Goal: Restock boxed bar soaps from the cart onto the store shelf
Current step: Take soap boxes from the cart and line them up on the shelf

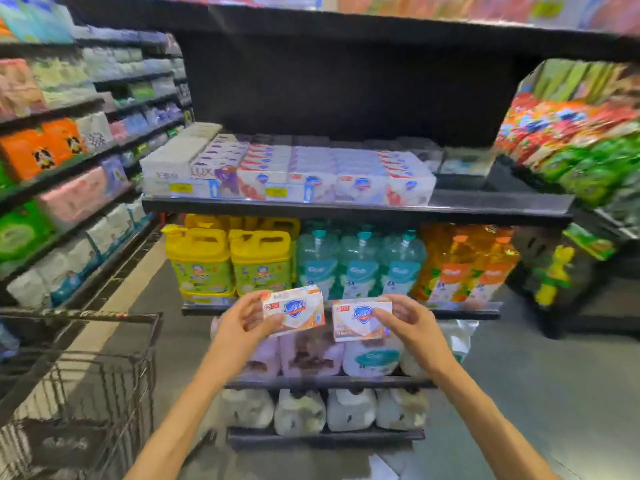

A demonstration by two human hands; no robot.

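**Desk:** What does the frame show?

**Photographer:** A store worker stands before an end-of-aisle shelf unit, holding a boxed bar soap in each hand. The left hand (pixel 242 318) grips one white-and-orange soap box (pixel 293 310), fingers curled round its left end, the box tilted slightly. The right hand (pixel 410 318) pinches a second soap box (pixel 360 318) by its right end, thumb in front, fingers behind. The two boxes sit just beside each other, apart, in front of the detergent shelves.

**Desk:** And where are they bound?

**Photographer:** Likely the soap shelf (pixel 356 206) above, where rows of boxed soaps (pixel 294 168) fill the left and middle. A bare stretch (pixel 498 194) lies at its right end. The wire cart (pixel 90 375) stands near left; what is in it is too blurred to tell.

**Desk:** How should the step be done well?

**Photographer:** My judgement: raise both boxes, logo side facing the aisle, and set them square against the existing rows at the right, edges flush with the shelf lip.

**Desk:** The arms?

**Photographer:** Both forearms reach forward and slightly inward, wrists level, hands at about the height of the yellow detergent jugs' (pixel 228 261) bases.
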